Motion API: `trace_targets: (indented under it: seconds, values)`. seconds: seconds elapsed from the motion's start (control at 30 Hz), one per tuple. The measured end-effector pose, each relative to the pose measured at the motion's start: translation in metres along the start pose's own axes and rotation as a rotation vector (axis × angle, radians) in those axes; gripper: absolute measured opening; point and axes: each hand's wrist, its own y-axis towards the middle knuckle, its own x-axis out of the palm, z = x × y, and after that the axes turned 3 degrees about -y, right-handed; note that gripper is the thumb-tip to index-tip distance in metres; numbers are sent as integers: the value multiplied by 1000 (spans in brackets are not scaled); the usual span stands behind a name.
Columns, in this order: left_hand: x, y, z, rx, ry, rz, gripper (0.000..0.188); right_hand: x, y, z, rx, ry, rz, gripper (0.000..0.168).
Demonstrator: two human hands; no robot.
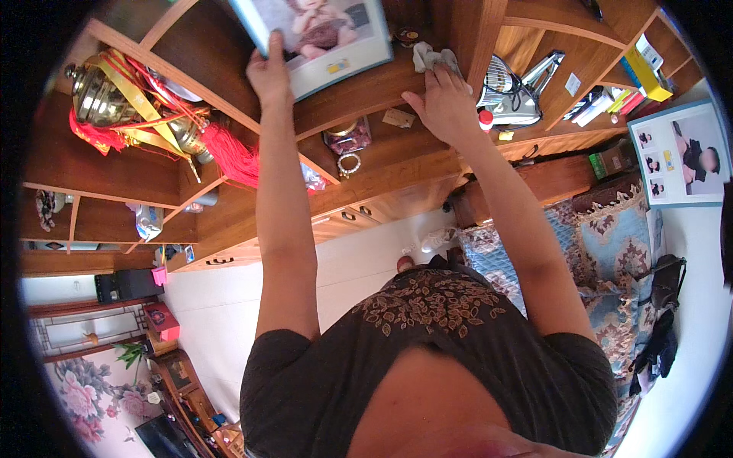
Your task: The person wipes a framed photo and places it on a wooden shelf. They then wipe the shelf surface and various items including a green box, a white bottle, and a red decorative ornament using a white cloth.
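Near the top of the head view, my left hand (270,71) grips the lower left edge of a framed photo (343,68) with a pale blue rim, tilted over a wooden shelf. My right hand (444,106) presses a crumpled white cloth (435,59) on the shelf board (366,94), beside an upright wooden divider (485,40). Behind the cloth lies a small round object (407,36). On the level below, a patterned box (348,135), a beaded bracelet (349,164) and a small tag (398,118) lie between my arms.
Left compartments hold a metal vase (100,100) with red tassels (232,151). Right of my right hand are a small fan (497,77), a red-capped bottle (485,119) and books (590,106). Another photo frame (681,153) hangs at far right, above a sofa with a blue patterned cover (613,229).
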Motion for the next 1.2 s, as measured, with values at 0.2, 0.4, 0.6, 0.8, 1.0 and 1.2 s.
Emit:
trace_targets:
  seconds: [0.2,0.4,0.6,0.8,1.0,1.2]
  values:
    - [12,-10,21,168,-20,57,28,19,55,7,71,29,-376,60]
    - [13,-25,43,209,12,137,27,32,47,7,7,-86,-188,62]
    - [17,-30,28,64,-29,43,30,29,75,9,15,12,-503,64]
    - [-11,-14,-10,-158,-171,-14,36,7,56,12,71,188,-608,59]
    - [6,-10,-17,-169,-127,-178,42,-35,-16,13,-57,17,-29,35]
    - [26,-11,-19,-184,-56,-190,41,-34,-74,72,351,399,-51,22]
